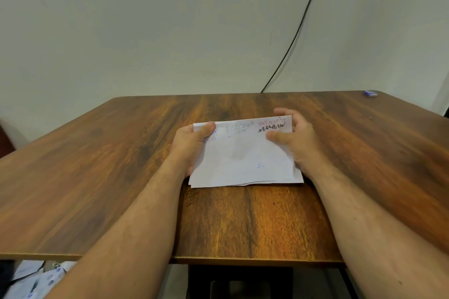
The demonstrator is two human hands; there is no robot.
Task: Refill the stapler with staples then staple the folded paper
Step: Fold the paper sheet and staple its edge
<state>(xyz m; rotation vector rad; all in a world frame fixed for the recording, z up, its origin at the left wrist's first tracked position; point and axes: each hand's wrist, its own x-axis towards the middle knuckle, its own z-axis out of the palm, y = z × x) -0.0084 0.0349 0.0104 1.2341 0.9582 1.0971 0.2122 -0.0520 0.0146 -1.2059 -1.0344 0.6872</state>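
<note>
While the left hand [192,139] grips the left edge of the folded paper [245,155], thumb curled over its top and fingers hidden beneath, the sheets lie near the middle of the wood-grain tabletop [97,165]; they are white, thin and rectangular, layered unevenly at the near edge, with blue, grey, red and black scribbles along the far edge; the right hand [295,137] holds the right side, thumb pressed flat on top, fingers loosely spread behind the far corner; a small blue object [370,93] sits at the far right corner; a dark cable [298,29] hangs down the pale wall.
</note>
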